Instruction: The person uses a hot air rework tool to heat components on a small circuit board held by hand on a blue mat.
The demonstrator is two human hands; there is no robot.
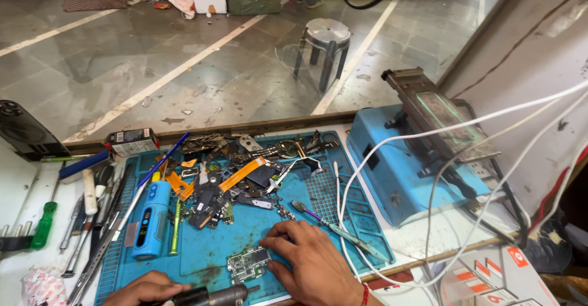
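A small green circuit board (248,264) lies on the blue work mat (257,223) near the front edge. My right hand (306,260) rests on the mat, its fingers pressing the board's right side. At the bottom edge, my left hand (147,289) grips a dark cylindrical tool (211,295) whose metal tip points right, just below the board. Part of this hand is cut off by the frame.
A pile of phone parts and flex cables (239,171) covers the mat's far half. A blue handheld device (150,220), screwdrivers and tweezers (86,220) lie left. A blue machine (404,165) with white cables (465,220) stands right. A stool (324,43) is beyond the glass.
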